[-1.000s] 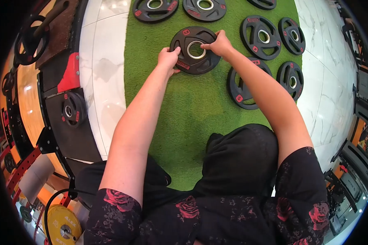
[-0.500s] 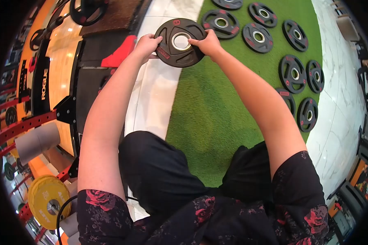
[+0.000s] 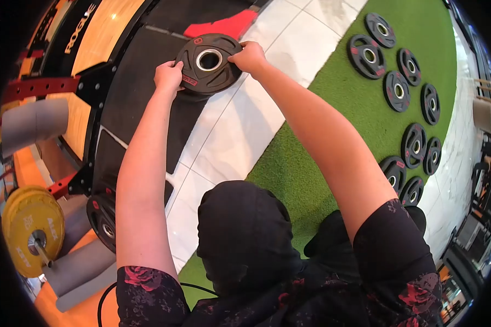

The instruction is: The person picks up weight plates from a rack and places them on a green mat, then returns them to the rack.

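A black weight plate [image 3: 219, 78] with red markings and a metal-ringed centre hole is held out in front of me. My left hand [image 3: 169, 75] grips its left edge, thumb on the face. On the opposite edge, my right hand [image 3: 250, 58] is closed with its thumb reaching toward the hole. The plate is above the border of the black mat [image 3: 142, 82] and the white tiles; its underside is hidden. Behind it a red patch [image 3: 223, 24] shows on the mat.
Several black plates, one of them a tri-grip plate [image 3: 366, 56], lie on green turf [image 3: 289, 158] to the right. At lower left are yellow plates [image 3: 30, 231] on a bar, grey rollers [image 3: 35, 125] and a red rack beam [image 3: 41, 87]. Another black plate [image 3: 102, 220] sits beside my left arm.
Both hands have carried the weight plate leftward, from over the tile and turf edge to the mat side. My view has turned left, so the turf plates appear farther right.
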{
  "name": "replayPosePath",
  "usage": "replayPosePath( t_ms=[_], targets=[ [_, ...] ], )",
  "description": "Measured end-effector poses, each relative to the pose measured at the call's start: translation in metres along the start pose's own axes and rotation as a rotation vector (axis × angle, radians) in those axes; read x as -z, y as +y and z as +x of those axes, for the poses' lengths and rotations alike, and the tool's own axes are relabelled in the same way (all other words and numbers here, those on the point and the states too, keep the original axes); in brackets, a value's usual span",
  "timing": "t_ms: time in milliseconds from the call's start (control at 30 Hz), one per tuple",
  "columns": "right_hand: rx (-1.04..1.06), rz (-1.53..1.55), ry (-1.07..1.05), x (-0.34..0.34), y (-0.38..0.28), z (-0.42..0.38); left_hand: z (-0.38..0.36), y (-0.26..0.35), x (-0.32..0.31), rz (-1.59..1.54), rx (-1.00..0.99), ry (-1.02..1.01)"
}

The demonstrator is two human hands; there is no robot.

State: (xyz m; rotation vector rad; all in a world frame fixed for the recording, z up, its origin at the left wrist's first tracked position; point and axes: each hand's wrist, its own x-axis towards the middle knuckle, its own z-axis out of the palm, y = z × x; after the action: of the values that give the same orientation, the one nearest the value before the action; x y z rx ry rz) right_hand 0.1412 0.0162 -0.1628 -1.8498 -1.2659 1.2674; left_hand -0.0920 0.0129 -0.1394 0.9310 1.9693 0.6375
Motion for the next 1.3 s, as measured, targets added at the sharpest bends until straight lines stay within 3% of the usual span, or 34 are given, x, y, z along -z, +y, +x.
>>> replayPosePath(
  t_ms=[133,200,300,500,533,567,600,667,700,767,800,867,1000,1067,1133,1300],
  targets=[
    [0.024,-0.053,-0.058,-0.045,0.0,0.007,0.02,-0.033,0.022,0.059,0.033,0.081],
    [0.061,0.054,0.035,-0.059,0.005,0.008,0.027,-0.044,0.025,0.303,-0.136,0.185],
    [0.019,-0.152,0.074,-0.053,-0.021,-0.013,0.038,-0.055,0.019,0.323,-0.138,0.198],
    [-0.051,-0.167,0.156,-0.074,-0.027,-0.02,0.076,-0.079,0.02,0.411,-0.189,0.25],
    [0.004,-0.197,0.101,-0.074,-0.022,-0.018,0.051,-0.059,0.021,0.259,-0.062,0.197],
    [0.06,-0.225,0.045,-0.07,-0.016,-0.015,0.052,-0.064,0.021,0.285,-0.123,0.229],
    [0.054,-0.222,0.064,-0.059,-0.015,-0.014,0.048,-0.062,0.019,0.286,-0.138,0.215],
    [0.111,-0.141,-0.166,-0.034,-0.018,-0.012,0.036,-0.057,0.017,0.407,-0.197,0.251],
    [0.175,-0.2,-0.092,-0.034,-0.006,-0.005,0.034,-0.054,0.017,0.404,-0.212,0.24],
    [0.165,-0.202,-0.139,0.008,-0.017,-0.02,0.034,-0.043,0.014,0.739,-0.296,0.251],
    [0.157,-0.199,-0.205,0.026,-0.02,-0.028,0.028,-0.035,0.01,0.739,-0.314,0.24],
    [0.155,-0.205,-0.145,0.044,0.005,-0.015,0.016,-0.013,0.004,0.811,-0.301,0.227],
    [0.099,-0.18,-0.019,0.099,0.02,-0.013,-0.018,0.058,-0.018,0.741,-0.337,0.131],
    [0.095,-0.178,0.015,0.128,0.02,-0.01,0.01,0.073,-0.042,0.698,-0.467,0.129],
    [0.077,-0.148,0.073,0.163,0.016,-0.013,0.002,0.105,-0.072,0.444,-0.619,0.026],
    [0.057,-0.246,0.209,0.248,-0.017,-0.021,-0.036,0.182,-0.133,0.316,-0.768,-0.115]
  ],
)
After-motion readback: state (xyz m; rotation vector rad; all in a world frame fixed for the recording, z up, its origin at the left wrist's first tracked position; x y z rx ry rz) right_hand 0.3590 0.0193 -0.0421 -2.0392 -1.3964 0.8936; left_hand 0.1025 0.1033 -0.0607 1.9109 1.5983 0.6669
